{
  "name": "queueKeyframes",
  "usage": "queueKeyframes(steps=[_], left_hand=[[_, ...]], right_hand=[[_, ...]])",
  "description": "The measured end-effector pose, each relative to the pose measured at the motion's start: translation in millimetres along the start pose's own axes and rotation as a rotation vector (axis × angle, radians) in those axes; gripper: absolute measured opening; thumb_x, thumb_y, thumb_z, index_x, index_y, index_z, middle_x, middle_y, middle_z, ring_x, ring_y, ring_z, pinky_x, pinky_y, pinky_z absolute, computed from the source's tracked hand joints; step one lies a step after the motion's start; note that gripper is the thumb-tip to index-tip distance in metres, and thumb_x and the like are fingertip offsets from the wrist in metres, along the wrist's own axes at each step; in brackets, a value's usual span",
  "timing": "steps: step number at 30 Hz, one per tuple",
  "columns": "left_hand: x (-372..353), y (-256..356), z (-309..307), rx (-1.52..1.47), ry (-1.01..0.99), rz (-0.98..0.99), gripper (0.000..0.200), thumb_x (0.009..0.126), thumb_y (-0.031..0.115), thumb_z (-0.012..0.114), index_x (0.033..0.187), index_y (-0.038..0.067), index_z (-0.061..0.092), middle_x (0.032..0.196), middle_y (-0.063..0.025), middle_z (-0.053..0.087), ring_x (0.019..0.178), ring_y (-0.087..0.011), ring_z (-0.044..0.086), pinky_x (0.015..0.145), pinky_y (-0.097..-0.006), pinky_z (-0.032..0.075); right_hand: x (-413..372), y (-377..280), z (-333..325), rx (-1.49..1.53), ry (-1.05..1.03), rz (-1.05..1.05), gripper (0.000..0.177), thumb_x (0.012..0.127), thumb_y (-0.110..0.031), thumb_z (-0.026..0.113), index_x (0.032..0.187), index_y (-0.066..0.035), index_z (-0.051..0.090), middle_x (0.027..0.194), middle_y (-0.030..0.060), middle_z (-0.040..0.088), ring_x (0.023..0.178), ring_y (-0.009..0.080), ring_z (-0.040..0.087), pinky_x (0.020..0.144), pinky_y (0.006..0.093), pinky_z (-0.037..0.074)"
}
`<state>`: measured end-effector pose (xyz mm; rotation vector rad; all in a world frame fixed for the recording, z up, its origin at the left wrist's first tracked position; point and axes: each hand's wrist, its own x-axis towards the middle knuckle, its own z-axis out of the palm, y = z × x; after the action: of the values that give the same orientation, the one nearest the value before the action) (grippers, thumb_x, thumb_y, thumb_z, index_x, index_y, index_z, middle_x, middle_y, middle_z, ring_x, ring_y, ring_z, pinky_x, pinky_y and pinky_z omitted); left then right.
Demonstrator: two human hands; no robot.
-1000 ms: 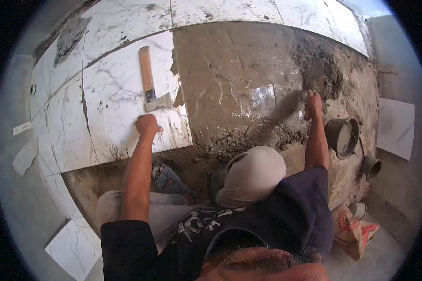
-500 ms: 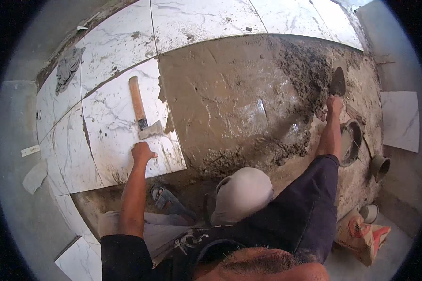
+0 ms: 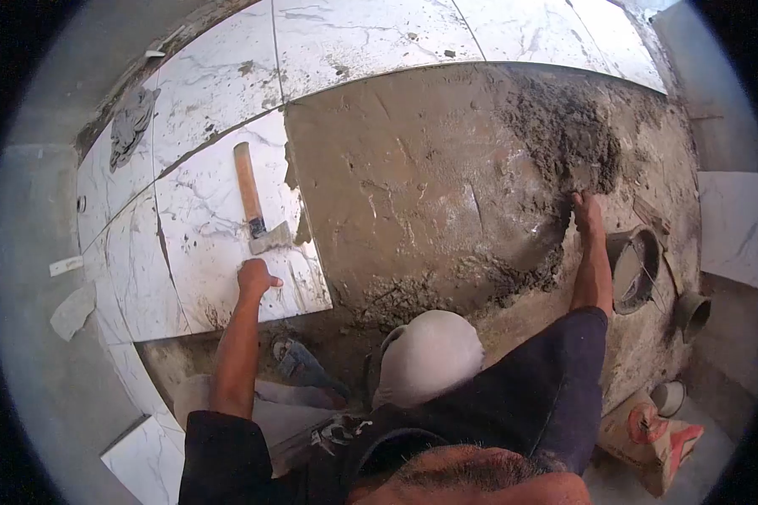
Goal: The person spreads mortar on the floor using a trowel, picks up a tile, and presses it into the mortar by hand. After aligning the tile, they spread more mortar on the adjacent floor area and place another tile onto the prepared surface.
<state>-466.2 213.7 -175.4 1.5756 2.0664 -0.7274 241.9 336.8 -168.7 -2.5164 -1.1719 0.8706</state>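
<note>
Stained white tiles (image 3: 204, 231) border wet mortar (image 3: 379, 168); the bucket's (image 3: 649, 252) contents are unclear. The left hand (image 3: 258, 275) rests curled; I cannot tell what the right hand (image 3: 588, 208) grips.

Light came strongest from the top right, washing the far tiles (image 3: 615, 38) nearly white. The wet mortar (image 3: 379, 168) gave a faint sheen, with a soft shadow beside the right forearm (image 3: 594, 269). Below, the dark shirt (image 3: 514, 404) lost most detail and the sandal (image 3: 299, 366) sat in dimness. The wide lens bowed straight seams, and hazy edges faded to black.
</note>
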Motion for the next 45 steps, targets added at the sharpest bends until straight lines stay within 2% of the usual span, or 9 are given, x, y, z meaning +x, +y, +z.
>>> queueKeyframes(steps=[8,11,12,17,24,27,31,34,45], left_hand=[[-5.3,-4.3,4.8,0.087,0.069,0.031,0.045,0.053,0.038,0.077,0.076,0.001,0.065,0.082,-0.0172,0.063,0.077,-0.0283,0.062,0.068,-0.0363,0.049],[-1.2,-4.0,5.8,0.019,-0.045,-0.052,0.053,0.053,0.036,0.079,0.089,-0.001,0.063,0.096,-0.0191,0.06,0.089,-0.0321,0.059,0.073,-0.0407,0.048],[2.2,-4.4,7.4,-0.007,-0.067,-0.075,0.058,0.054,0.036,0.079,0.095,-0.002,0.062,0.103,-0.021,0.058,0.095,-0.0342,0.057,0.076,-0.0427,0.047],[5.5,-3.7,15.9,-0.03,-0.042,-0.161,0.061,0.053,0.035,0.079,0.097,-0.003,0.059,0.105,-0.0219,0.054,0.098,-0.036,0.053,0.079,-0.043,0.045],[8.8,-1.8,23.8,-0.006,0.04,-0.224,0.056,0.053,0.034,0.079,0.092,-0.003,0.062,0.094,-0.0215,0.06,0.093,-0.0314,0.057,0.078,-0.0427,0.045],[9.0,-4.2,-4.4,-0.168,-0.365,-0.15,0.088,0.055,0.036,0.08,0.122,-0.006,0.041,0.131,-0.025,0.032,0.118,-0.0394,0.036,0.088,-0.0483,0.039],[17.5,-1.6,21.0,-0.133,-0.261,-0.244,0.102,0.054,0.039,0.08,0.128,-0.008,0.028,0.134,-0.0261,0.026,0.121,-0.0383,0.032,0.092,-0.048,0.036],[17.6,1.4,31.5,-0.096,-0.037,-0.297,0.052,0.055,0.032,0.08,0.091,-0.001,0.063,0.1,-0.0224,0.058,0.098,-0.0333,0.055,0.078,-0.0434,0.046],[5.3,8.5,12.7,-0.069,-0.059,-0.343,0.08,0.056,0.032,0.08,0.116,-0.007,0.046,0.126,-0.0315,0.035,0.113,-0.0475,0.038,0.091,-0.0482,0.038]], right_hand=[[3.3,49.4,31.9,-0.123,0.039,-0.619,0.03,0.087,-0.034,0.046,0.088,-0.004,0.053,0.071,0.002,0.051,0.059,0.0126,0.048,0.05,0.03,0.041],[-76.0,-18.9,46.1,0.032,-0.445,-0.251,0.043,0.088,-0.036,0.045,0.109,0.002,0.05,0.093,0.0097,0.055,0.081,0.0181,0.051,0.068,0.0322,0.042],[-125.5,-59.0,60.5,0.198,-0.342,-0.192,0.034,0.087,-0.031,0.047,0.099,0.001,0.052,0.076,0.0046,0.053,0.067,0.0131,0.048,0.058,0.0289,0.04],[-182.3,-131.9,146.3,0.065,-0.69,-0.407,0.043,0.083,-0.026,0.05,0.116,0.001,0.046,0.077,0.0109,0.058,0.064,0.018,0.053,0.06,0.0337,0.044],[-210.2,-218.1,217.1,-0.269,-0.159,-1.132,0.024,0.081,-0.019,0.048,0.095,0.0,0.049,0.083,0.0255,0.057,0.079,0.0452,0.053,0.065,0.0502,0.042],[-209.9,-242.8,197.5,-0.213,-0.16,-1.133,0.026,0.082,-0.02,0.049,0.1,0.0,0.048,0.082,0.026,0.057,0.081,0.0432,0.054,0.067,0.0484,0.043],[-182.3,-244.8,182.7,-0.223,-0.583,-1.281,0.025,0.083,-0.022,0.049,0.097,-0.002,0.052,0.087,0.0264,0.057,0.083,0.0406,0.055,0.069,0.0458,0.044],[-183.7,-257.6,175.3,-0.517,-0.773,-1.291,0.029,0.085,-0.024,0.048,0.104,-0.003,0.054,0.094,0.022,0.058,0.09,0.0388,0.054,0.074,0.0427,0.043],[-129.2,-322.9,214.0,-0.459,-0.597,-1.235,0.035,0.086,-0.033,0.044,0.095,-0.002,0.054,0.085,0.0205,0.059,0.071,0.0351,0.058,0.062,0.0422,0.045]])
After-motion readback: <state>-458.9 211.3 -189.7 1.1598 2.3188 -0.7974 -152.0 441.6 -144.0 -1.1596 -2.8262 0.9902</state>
